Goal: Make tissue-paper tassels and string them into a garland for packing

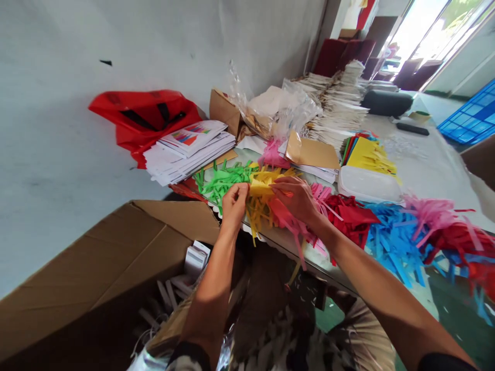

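A red plastic bag sits by the pale wall at ten o'clock, an open cardboard box at eight. Crumpled clear plastic lies at one, a black rounded object at two, a blue crate towards three.

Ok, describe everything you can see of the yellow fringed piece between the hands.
The yellow fringed piece has a plain, smooth band with narrow, tangled strips hanging below it toward the table's near edge. It looks like thin paper or similar sheet. The left hand pinches the band's left end; the right hand's fingers grip its right side, partly hiding it. Green fringe lies to its left.
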Motion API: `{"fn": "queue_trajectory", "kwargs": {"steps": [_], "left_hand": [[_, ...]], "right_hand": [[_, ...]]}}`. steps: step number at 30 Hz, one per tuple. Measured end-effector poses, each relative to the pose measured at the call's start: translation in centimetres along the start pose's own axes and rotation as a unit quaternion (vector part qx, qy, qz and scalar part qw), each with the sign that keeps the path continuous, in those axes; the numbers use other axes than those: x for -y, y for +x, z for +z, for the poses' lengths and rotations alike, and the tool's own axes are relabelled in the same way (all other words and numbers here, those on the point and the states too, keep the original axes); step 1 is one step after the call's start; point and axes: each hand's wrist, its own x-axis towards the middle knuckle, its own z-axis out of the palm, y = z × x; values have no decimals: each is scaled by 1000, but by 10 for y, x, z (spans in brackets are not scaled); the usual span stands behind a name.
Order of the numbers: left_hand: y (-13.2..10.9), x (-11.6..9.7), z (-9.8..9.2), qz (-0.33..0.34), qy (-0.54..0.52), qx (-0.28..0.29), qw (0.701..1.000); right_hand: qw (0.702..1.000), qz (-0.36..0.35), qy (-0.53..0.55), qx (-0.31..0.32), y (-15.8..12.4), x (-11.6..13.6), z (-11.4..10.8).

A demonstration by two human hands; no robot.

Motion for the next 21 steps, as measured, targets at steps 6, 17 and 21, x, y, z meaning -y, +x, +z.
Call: {"fn": "queue_trajectory", "kwargs": {"steps": [6, 17, 21], "left_hand": [[6, 2, 1, 43, 25, 69, 996], [4, 14, -2, 56, 96, 59, 992], [8, 7, -5, 83, 86, 53, 991]], "right_hand": [[999, 4, 42, -10, 1, -2, 3], [993, 48, 80, -73, 12, -3, -3], [996, 35, 62, -61, 13, -8, -2]]}}
